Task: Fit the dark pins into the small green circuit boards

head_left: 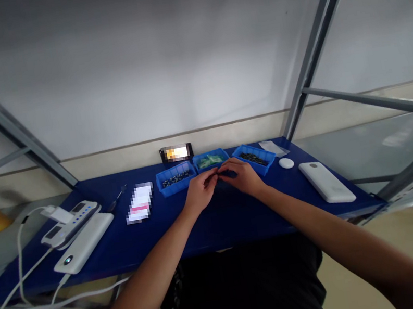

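Observation:
My left hand (200,191) and my right hand (242,175) meet fingertip to fingertip over the blue table, just in front of the bins. Both are closed in a pinch; anything between the fingertips is too small to make out. Behind them sits a blue bin (194,165) with green pieces. A second blue bin (169,188) at the left holds small metallic parts. The third blue bin (265,167), right of my right hand, contains dark, thin parts.
Left on the table (219,231) lie a lit phone (140,202), a power strip (70,225) and a white power bank (83,243) with cables. Another phone (177,153) leans at the back. At right are a white disc (286,163) and a white power bank (327,182).

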`<state>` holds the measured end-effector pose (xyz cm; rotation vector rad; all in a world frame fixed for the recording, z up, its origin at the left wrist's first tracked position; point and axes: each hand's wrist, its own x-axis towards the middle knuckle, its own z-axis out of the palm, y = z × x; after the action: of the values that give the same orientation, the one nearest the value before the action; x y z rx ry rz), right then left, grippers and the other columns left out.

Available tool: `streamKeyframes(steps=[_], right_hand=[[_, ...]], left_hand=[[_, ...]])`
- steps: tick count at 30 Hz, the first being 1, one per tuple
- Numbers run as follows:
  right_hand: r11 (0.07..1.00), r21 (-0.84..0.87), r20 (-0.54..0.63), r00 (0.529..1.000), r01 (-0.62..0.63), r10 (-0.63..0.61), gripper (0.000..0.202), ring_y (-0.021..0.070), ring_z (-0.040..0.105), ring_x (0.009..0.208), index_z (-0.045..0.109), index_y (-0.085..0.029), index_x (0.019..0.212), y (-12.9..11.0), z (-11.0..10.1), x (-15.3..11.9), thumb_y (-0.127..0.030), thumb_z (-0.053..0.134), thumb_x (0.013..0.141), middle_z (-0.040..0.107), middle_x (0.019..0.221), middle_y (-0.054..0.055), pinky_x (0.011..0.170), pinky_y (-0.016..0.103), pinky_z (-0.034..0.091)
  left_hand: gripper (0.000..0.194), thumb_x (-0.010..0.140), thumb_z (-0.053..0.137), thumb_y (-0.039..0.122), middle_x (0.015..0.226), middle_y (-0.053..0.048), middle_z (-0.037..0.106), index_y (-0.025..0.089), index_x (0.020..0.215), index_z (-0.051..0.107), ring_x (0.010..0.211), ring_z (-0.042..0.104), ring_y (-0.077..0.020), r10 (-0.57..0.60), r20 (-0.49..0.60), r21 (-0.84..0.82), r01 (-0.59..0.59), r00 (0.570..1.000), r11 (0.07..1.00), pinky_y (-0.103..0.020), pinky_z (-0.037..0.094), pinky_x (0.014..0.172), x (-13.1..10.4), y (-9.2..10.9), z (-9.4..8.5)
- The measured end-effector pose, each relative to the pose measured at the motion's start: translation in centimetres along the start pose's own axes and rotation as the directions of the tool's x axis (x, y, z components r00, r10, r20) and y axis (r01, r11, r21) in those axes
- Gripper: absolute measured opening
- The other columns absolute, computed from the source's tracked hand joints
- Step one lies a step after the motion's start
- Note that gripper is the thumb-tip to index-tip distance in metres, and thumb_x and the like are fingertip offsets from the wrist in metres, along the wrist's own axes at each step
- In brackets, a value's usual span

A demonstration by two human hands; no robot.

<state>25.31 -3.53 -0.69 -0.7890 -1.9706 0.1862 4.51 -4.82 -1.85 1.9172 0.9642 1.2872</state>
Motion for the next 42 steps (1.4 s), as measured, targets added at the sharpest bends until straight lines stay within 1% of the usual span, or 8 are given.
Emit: streamKeyframes(steps=[5,12,18,24,26,31,37,42], right_hand=[[0.998,0.033,0.039,0.998,0.048,-0.049,0.015,0.0252,0.072,0.102,0.077,-0.025,0.106,-0.4,0.0,0.1,-0.024,0.074,0.092,0.073,0.108,0.009,0.092,0.043,0.062],[0.999,0.031,0.000,1.000,-0.021,0.021,0.016,0.0240,0.072,0.095,0.075,-0.026,0.110,-1.1,-0.3,0.3,-0.022,0.068,0.096,0.073,0.106,0.008,0.082,0.040,0.064],[0.999,0.038,0.051,0.999,0.000,-0.002,0.014,0.0228,0.073,0.095,0.074,-0.025,0.105,-0.7,0.0,0.1,-0.018,0.066,0.097,0.075,0.101,0.006,0.085,0.039,0.061],[0.999,0.021,0.085,0.996,-0.042,0.040,0.008,0.0218,0.073,0.087,0.073,-0.025,0.098,0.0,0.5,-0.4,-0.019,0.070,0.092,0.076,0.094,0.004,0.080,0.036,0.060],[0.997,0.033,0.099,0.993,-0.074,0.070,0.015,0.0213,0.073,0.085,0.071,-0.025,0.102,0.0,0.6,-0.4,-0.017,0.070,0.089,0.076,0.094,0.003,0.079,0.036,0.060],[0.995,0.042,0.116,0.989,-0.095,0.089,0.052,0.0198,0.071,0.082,0.063,-0.026,0.137,-0.4,0.4,-0.2,-0.010,0.064,0.087,0.074,0.092,0.002,0.080,0.034,0.059],[0.994,0.036,0.057,0.993,-0.106,0.104,0.028,0.0203,0.072,0.083,0.072,-0.024,0.116,-0.1,0.3,-0.1,-0.016,0.063,0.092,0.075,0.095,0.004,0.077,0.033,0.059],[0.994,-0.004,0.009,0.994,-0.106,0.106,0.010,0.0220,0.072,0.085,0.075,-0.024,0.102,0.3,0.3,-0.2,-0.021,0.069,0.093,0.076,0.094,0.005,0.076,0.035,0.059]], left_hand=[[0.026,0.094,0.075,0.032,0.114,-0.009,0.080,0.022,0.117,0.075,0.099,0.079,-0.0249,-0.004,-0.077,-0.040,0.001,0.997,0.999,-0.047,0.064,0.095,0.2,0.1,-0.2],[0.011,0.089,0.077,0.027,0.098,-0.006,0.081,0.022,0.099,0.077,0.092,0.079,-0.0247,-0.051,-0.090,-0.006,0.051,0.995,0.999,-0.045,0.063,0.090,0.3,-0.4,-0.5],[0.017,0.090,0.078,0.025,0.103,-0.007,0.082,0.022,0.106,0.072,0.100,0.079,-0.0258,-0.061,-0.080,0.004,0.061,0.995,0.998,-0.044,0.061,0.095,0.2,0.2,-0.5],[0.026,0.094,0.076,0.033,0.099,-0.006,0.083,0.024,0.117,0.069,0.093,0.080,-0.0277,-0.099,-0.099,0.100,0.109,0.990,0.989,-0.044,0.062,0.091,0.0,0.9,-0.7],[0.030,0.093,0.077,0.035,0.098,-0.006,0.083,0.024,0.121,0.069,0.093,0.081,-0.0282,-0.105,-0.094,0.108,0.115,0.990,0.987,-0.044,0.062,0.090,0.0,1.0,-0.7],[0.038,0.097,0.072,0.037,0.107,-0.006,0.082,0.025,0.132,0.064,0.101,0.080,-0.0262,-0.059,-0.062,0.052,0.062,0.996,0.997,-0.042,0.063,0.093,0.0,0.8,-0.6],[0.032,0.102,0.061,0.036,0.091,-0.005,0.081,0.022,0.130,0.067,0.085,0.080,-0.0240,-0.070,0.004,0.000,0.070,0.998,0.998,-0.039,0.066,0.082,-0.1,0.5,-0.3],[0.045,0.099,0.056,0.018,0.123,-0.006,0.078,0.025,0.143,0.063,0.105,0.078,-0.0232,-0.024,0.033,0.002,0.024,0.999,1.000,-0.041,0.064,0.096,0.0,-0.4,-0.1]])
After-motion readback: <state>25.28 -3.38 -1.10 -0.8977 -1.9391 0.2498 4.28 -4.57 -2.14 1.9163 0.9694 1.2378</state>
